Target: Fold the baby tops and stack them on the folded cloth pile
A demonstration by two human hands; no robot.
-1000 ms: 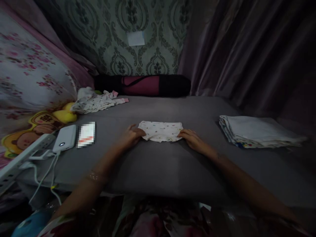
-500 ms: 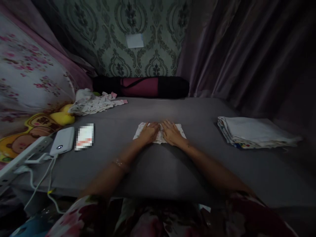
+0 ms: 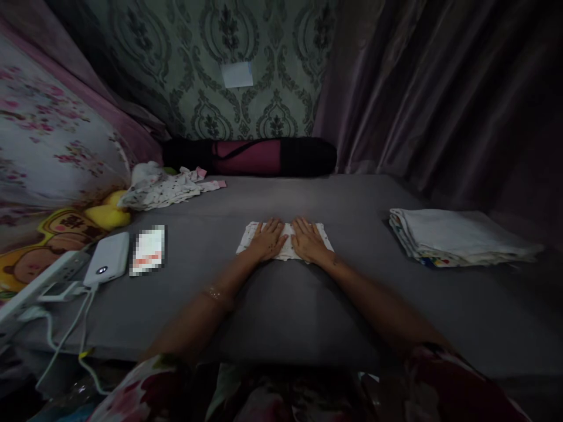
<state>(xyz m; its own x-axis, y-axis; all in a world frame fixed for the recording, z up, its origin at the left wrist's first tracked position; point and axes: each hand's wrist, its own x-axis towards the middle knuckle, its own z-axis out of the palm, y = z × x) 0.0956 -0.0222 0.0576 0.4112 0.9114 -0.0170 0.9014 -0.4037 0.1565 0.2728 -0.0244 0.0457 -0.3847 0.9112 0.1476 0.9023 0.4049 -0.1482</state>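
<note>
A small folded white cloth [image 3: 288,249] with a fine dark print lies on the grey bed sheet [image 3: 288,310] in front of me. My left hand [image 3: 267,239] rests flat on its left half, fingers stretched out and pointing away. On the right half my right hand [image 3: 309,239] lies flat too, its fingers slightly spread. The thumbs are close to each other near the cloth's middle. Both palms cover much of the cloth, so its full print and folds are partly hidden.
Folded white cloths [image 3: 457,231] are stacked at right. Far left lies a crumpled printed garment [image 3: 169,187] with pink cuffs. Nearer are a white power bank [image 3: 107,258], a power strip [image 3: 39,287], cables and yellow plush toys [image 3: 108,215]. A black-and-maroon roll bag [image 3: 248,157] lies along the wall.
My hands have moved slightly apart, from close together at the cloth's middle, with the left fingers now straighter. The cloth looks flatter. The view has shifted slightly.
</note>
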